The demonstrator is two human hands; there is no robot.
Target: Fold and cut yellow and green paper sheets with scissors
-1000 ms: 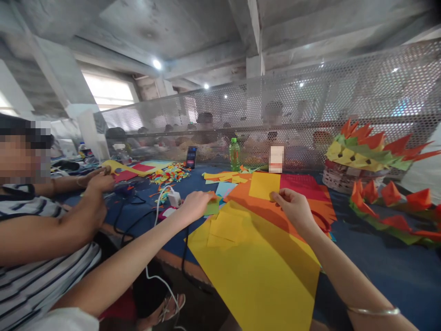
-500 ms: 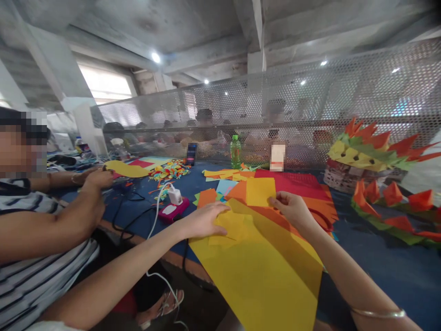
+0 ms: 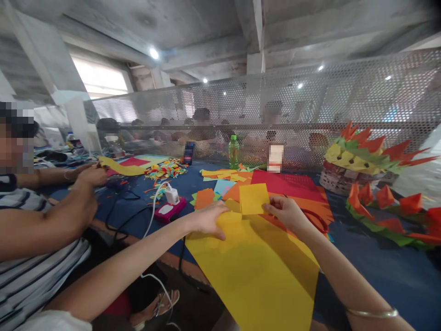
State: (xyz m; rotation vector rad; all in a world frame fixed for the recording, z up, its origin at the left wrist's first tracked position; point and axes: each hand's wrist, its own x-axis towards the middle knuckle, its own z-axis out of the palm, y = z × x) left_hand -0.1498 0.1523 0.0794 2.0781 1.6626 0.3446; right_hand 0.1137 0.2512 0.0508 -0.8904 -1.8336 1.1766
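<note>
My right hand [image 3: 283, 210] pinches a yellow paper square [image 3: 254, 198] by its right edge, holding it above the coloured sheets. My left hand [image 3: 208, 220] rests over small yellow paper pieces [image 3: 234, 225], its thumb and fingers apart. Beneath these pieces lies a large yellow sheet [image 3: 272, 276] that reaches over the near table edge. Left of centre, an orange paper piece [image 3: 204, 198] lies on green ones. Red-handled scissors [image 3: 317, 221], partly hidden by my right wrist, lie on orange paper.
At left a co-worker's hands [image 3: 91, 174] hold a curved yellow strip. Nearby are paper scraps [image 3: 167, 170], a white charger [image 3: 172, 195] on a magenta box and cables. A green bottle [image 3: 234, 152] and two phones stand behind. Folded-paper crowns [image 3: 361, 154] occupy the right side.
My left hand has left the orange and green pieces and moved right onto the small yellow ones, its fingers opening. My right hand has brought the yellow square left and closer.
</note>
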